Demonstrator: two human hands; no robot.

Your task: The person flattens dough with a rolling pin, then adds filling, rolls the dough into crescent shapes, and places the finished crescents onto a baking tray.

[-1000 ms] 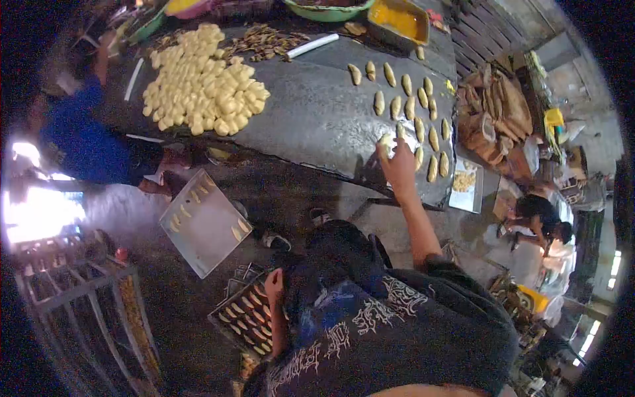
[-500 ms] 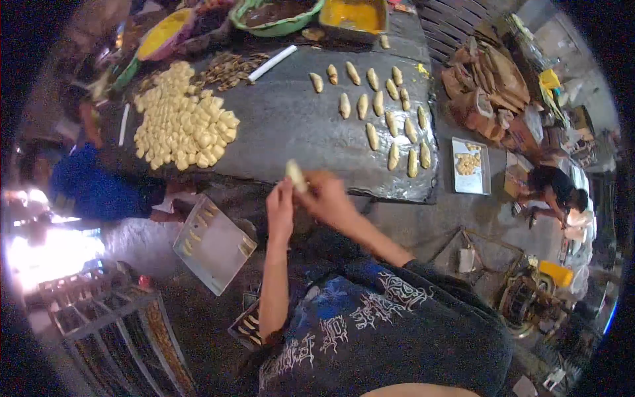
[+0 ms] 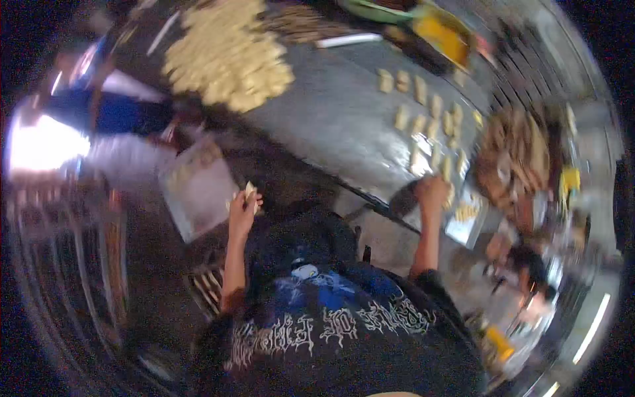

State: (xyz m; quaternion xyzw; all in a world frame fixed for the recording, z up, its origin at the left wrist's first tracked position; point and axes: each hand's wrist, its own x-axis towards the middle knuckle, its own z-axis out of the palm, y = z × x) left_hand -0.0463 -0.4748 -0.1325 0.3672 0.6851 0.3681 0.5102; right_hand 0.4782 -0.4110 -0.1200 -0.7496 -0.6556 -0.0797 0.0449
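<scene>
My left hand (image 3: pixel 243 210) is off the table, closed around pale dough (image 3: pixel 250 192) that pokes out between and beside the fingers. Over the near right corner of the dark table (image 3: pixel 331 112) is my right hand (image 3: pixel 431 192), its fingers curled, with a pale dough roll (image 3: pixel 450 196) at its far side. Blur hides the exact grip. Just beyond that hand, several dough rolls (image 3: pixel 418 124) lie in loose rows on the shiny surface.
A big heap of dough pieces (image 3: pixel 231 59) covers the table's left part, near a white rod (image 3: pixel 349 40). A tray (image 3: pixel 198 198) stands low beyond my left hand, and another tray (image 3: pixel 466 221) beyond my right. A person in blue (image 3: pixel 99 112) is at left; another person (image 3: pixel 526 271) is at right.
My hands, together over the table edge before, are now wide apart: the left lower and to the left with dough, the right over by the rolls. The view has turned and blurred.
</scene>
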